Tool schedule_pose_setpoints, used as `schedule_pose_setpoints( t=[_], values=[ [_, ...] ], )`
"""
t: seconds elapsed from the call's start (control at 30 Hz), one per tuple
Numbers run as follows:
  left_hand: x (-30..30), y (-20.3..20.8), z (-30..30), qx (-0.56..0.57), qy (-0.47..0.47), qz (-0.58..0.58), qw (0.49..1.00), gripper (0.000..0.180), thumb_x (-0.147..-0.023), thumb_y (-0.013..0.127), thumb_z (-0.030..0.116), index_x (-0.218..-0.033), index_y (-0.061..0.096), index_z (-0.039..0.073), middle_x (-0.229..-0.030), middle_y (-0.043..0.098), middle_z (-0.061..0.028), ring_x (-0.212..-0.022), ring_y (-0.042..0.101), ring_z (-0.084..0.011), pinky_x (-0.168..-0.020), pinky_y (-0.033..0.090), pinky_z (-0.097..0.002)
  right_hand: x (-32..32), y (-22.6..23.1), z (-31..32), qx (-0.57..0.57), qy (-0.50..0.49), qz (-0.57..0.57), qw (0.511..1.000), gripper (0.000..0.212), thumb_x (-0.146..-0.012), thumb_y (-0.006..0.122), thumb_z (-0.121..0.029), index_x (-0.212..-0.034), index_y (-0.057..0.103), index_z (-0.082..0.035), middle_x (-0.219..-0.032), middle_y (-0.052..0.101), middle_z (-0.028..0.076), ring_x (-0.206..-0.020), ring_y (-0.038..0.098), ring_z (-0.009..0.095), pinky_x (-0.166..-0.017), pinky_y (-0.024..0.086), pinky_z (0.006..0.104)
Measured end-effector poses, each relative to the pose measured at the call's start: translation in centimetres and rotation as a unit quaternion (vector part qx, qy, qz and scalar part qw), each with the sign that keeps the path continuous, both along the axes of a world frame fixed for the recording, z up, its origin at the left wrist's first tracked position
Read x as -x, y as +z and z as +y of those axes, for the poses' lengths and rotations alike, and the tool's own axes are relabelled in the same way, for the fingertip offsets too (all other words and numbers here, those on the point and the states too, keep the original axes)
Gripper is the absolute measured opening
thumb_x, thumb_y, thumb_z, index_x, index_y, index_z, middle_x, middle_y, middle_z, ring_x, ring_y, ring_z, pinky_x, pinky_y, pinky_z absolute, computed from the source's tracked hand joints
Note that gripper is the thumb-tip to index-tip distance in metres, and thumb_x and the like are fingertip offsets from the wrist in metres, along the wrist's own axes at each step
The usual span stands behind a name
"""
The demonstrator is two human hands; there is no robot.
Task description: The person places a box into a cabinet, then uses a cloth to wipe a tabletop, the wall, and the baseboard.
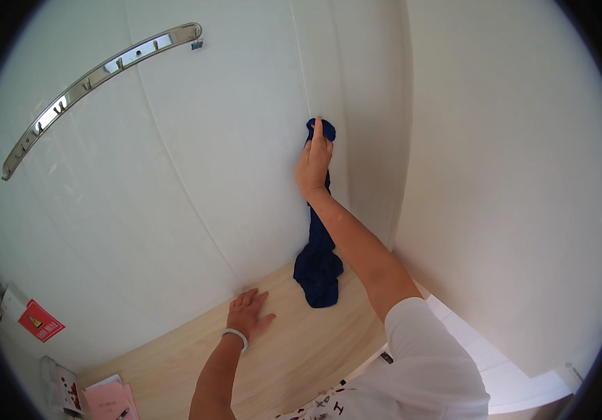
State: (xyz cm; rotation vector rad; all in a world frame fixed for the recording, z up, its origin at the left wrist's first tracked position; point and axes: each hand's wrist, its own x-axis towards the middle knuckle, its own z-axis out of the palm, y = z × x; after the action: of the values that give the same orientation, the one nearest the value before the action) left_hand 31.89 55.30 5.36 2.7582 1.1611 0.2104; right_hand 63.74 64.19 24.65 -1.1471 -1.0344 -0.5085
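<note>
My right hand [313,159] is raised against the white wall [231,154], pressing the top of a dark blue cloth [319,269] onto it with fingers extended. The cloth hangs down along the wall beneath my forearm, and its lower end bunches on the light wooden surface [294,350]. My left hand [247,313] lies flat, palm down and fingers spread, on that wooden surface just left of the cloth's lower end. A pale band sits on my left wrist.
A curved metal hook rail [98,73] is fixed high on the wall at left, with a small blue clip [196,44] at its right end. A red warning label [40,320] and pink papers [108,400] are at lower left. A second wall [511,182] closes the corner on the right.
</note>
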Motion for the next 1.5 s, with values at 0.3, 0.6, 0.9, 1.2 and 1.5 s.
schedule_pose_setpoints(
  t=[0.3, 0.6, 0.9, 1.2, 1.5],
  values=[
    [0.0, -0.3, 0.1, -0.005, -0.011, -0.013, 1.000, 0.068, -0.083, 0.056, 0.052, -0.140, 0.044, 0.018, -0.146, 0.037, -0.0101, -0.135, 0.030, -0.0297, -0.111, 0.022, -0.0420, -0.1, -0.9, -0.2, 0.042, -0.029, 0.008, 0.999, 0.056, -0.092, 0.039, 0.007, -0.146, 0.030, -0.003, -0.116, 0.054, 0.011, -0.111, 0.045, 0.027, -0.104, 0.031, 0.0360],
    [0.0, -0.2, 0.2, 0.001, -0.003, -0.010, 1.000, 0.068, -0.083, 0.056, 0.053, -0.141, 0.045, 0.018, -0.147, 0.037, -0.0099, -0.136, 0.030, -0.0285, -0.111, 0.021, -0.0403, 0.7, -1.8, 0.5, 0.112, -0.089, 0.055, 0.988, 0.051, -0.096, 0.042, -0.007, -0.146, 0.031, -0.005, -0.131, 0.052, 0.016, -0.122, 0.044, 0.030, -0.104, 0.030, 0.0460],
    [-0.6, -0.7, 0.1, -0.009, -0.018, -0.023, 1.000, 0.067, -0.082, 0.058, 0.051, -0.140, 0.046, 0.018, -0.146, 0.038, -0.0100, -0.135, 0.032, -0.0290, -0.111, 0.023, -0.0423, -1.2, 5.5, 2.5, -0.041, -0.134, 0.145, 0.979, 0.052, -0.097, 0.040, -0.028, -0.143, 0.035, -0.005, -0.137, 0.050, 0.014, -0.126, 0.043, 0.030, -0.101, 0.026, 0.0478],
    [0.4, -0.8, 0.5, -0.012, -0.015, -0.011, 1.000, 0.068, -0.082, 0.056, 0.053, -0.140, 0.045, 0.019, -0.146, 0.038, -0.0095, -0.135, 0.031, -0.0282, -0.110, 0.023, -0.0423, 0.5, 5.1, 2.3, 0.059, -0.080, 0.083, 0.992, 0.057, -0.099, 0.036, -0.031, -0.149, 0.023, -0.007, -0.136, 0.049, 0.017, -0.134, 0.034, 0.037, -0.111, 0.015, 0.0462],
    [-0.1, -1.0, 0.5, -0.012, -0.006, -0.013, 1.000, 0.068, -0.082, 0.057, 0.053, -0.141, 0.045, 0.020, -0.147, 0.037, -0.0091, -0.136, 0.031, -0.0278, -0.111, 0.022, -0.0429, -2.1, -7.4, 0.8, 0.107, -0.096, 0.278, 0.950, 0.061, -0.098, 0.032, -0.039, -0.147, 0.027, -0.005, -0.138, 0.048, 0.017, -0.128, 0.042, 0.037, -0.103, 0.032, 0.0484]
  ],
)
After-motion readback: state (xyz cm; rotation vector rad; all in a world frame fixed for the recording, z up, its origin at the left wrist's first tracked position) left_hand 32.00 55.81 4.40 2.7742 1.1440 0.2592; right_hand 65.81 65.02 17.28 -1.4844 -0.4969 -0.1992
